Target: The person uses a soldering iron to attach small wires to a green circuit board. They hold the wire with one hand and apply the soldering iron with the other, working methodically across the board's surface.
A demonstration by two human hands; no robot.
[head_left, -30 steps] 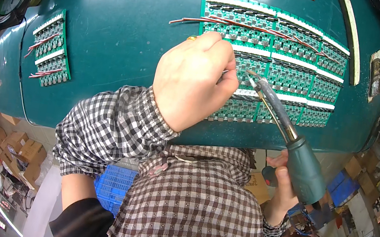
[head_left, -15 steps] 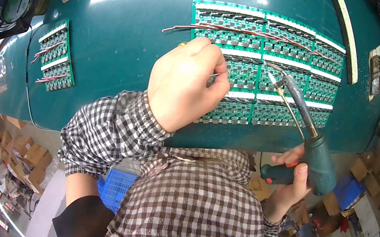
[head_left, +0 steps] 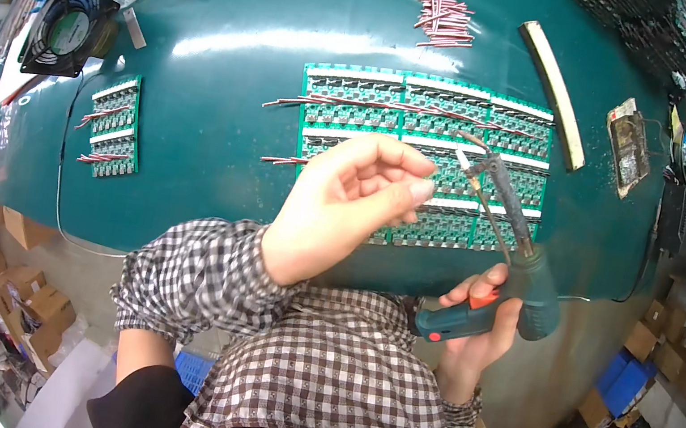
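Green circuit boards with long white strips (head_left: 446,102), arranged in a rectangular block, lie flat on the dark green tabletop (head_left: 212,129). The person's left hand (head_left: 353,207) overlaps the block's near left portion, thumb and forefinger tips apart; board contact cannot be determined. The right hand (head_left: 472,352), nearer the body, grips the dark green pistol-shaped soldering iron (head_left: 539,301), metal tip above the boards.

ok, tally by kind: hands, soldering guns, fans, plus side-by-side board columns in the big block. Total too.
Hands: 2 (left hand, right hand)
Soldering guns: 1
Fans: 1
Board columns in the big block: 3
Total: 7
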